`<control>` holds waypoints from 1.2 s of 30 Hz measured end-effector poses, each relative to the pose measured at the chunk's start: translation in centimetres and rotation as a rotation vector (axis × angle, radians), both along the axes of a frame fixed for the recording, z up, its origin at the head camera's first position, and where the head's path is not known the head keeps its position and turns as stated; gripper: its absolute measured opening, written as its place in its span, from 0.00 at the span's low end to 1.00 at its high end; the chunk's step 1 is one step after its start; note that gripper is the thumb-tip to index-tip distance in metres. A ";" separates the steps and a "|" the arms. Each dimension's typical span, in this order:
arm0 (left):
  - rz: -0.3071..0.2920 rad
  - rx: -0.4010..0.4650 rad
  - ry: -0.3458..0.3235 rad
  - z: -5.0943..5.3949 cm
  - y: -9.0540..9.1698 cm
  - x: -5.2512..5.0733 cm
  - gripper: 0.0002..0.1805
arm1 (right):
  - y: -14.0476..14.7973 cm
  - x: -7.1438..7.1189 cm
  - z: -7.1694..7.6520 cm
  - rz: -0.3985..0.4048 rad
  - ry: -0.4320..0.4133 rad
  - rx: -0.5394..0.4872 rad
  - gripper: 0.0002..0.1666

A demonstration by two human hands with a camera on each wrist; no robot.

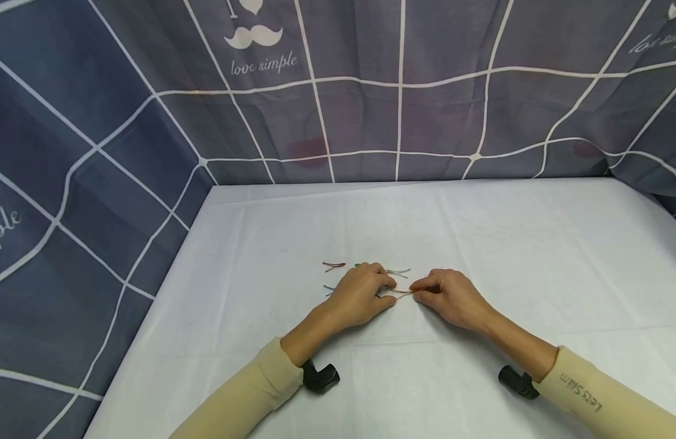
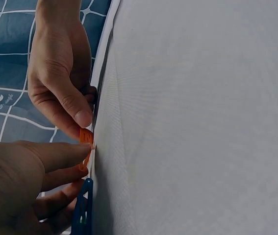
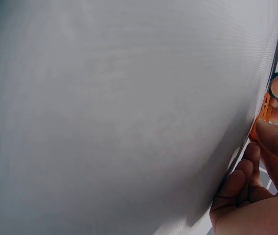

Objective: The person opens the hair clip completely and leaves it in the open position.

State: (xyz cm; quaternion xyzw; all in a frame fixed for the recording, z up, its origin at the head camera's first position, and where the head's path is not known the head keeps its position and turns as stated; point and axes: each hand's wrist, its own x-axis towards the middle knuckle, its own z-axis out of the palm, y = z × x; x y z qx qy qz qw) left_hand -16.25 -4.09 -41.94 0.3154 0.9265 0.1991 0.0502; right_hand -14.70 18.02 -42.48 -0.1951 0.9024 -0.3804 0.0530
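An orange snap hair clip point(image 2: 85, 134) is between my two hands, its split end towards the left. My right hand point(image 1: 452, 299) pinches its closed end between thumb and forefinger. The thumb and forefinger of my left hand point(image 1: 361, 297) grip the other end, seen most closely in the left wrist view. A blue snap hair clip point(image 2: 82, 208) lies by the other left fingers; in the head view a blue tip point(image 1: 329, 289) shows beside that hand. Just past the left knuckles lies a pale-pronged clip point(image 1: 398, 272) with a green end, partly hidden.
A red hair clip point(image 1: 335, 265) lies on the white tablecloth point(image 1: 481, 244), up and left of my left hand. Dark checked curtains point(image 1: 360, 122) stand behind and at the sides. A black wrist camera point(image 1: 320, 377) hangs under each sleeve.
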 end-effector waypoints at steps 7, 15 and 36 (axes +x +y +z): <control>0.002 0.021 -0.017 0.0 -0.1 0.0 0.13 | 0.2 -0.1 0.0 -0.008 -0.014 -0.009 0.08; 0.003 0.015 -0.010 0.0 -0.1 0.0 0.13 | 0.1 -0.2 0.0 -0.011 -0.055 -0.026 0.09; 0.040 0.166 -0.054 1.1 -2.5 -0.4 0.17 | 1.2 -0.2 0.5 0.000 -0.088 -0.029 0.11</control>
